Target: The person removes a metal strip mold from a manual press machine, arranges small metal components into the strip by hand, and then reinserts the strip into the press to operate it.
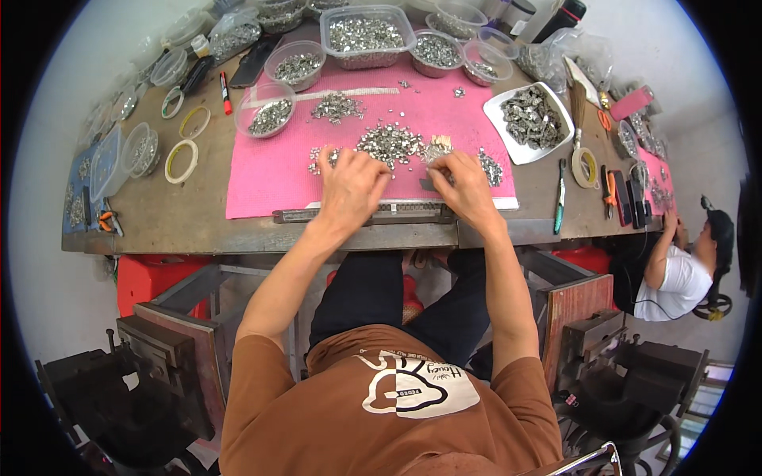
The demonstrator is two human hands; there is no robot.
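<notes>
Far out to the left of the left hand (352, 186) there's a stack of clear plastic tubs (141, 149) and a couple of tape rings (182, 161) on the bare wooden bench (159, 218). A bit closer in, up and left of that hand, a round clear bowl (268, 112) of small metal bits sits on the corner of the pink mat (270, 174).

The left hand itself is palm down on the mat, fingers curled, fingertips right at the near edge of the heap of small silver parts (389, 144). Can't really tell if it's pinching one or just pressing on them, the fingers hide it. Just below the wrist runs a long dark metal bar (357, 214) along the front edge of the mat.

The right hand (464, 186) is just beside it, also knuckles up, fingertips touching the same heap on its right side. Same deal, whether it's got a piece in its grip isn't visible.

Up and right of that hand is a white square tray (500, 119) piled with grey metal pieces, then a green pen (560, 198) and another tape roll (586, 168). Way off right, another person (675, 274) in a white shirt sits at the bench end.
</notes>
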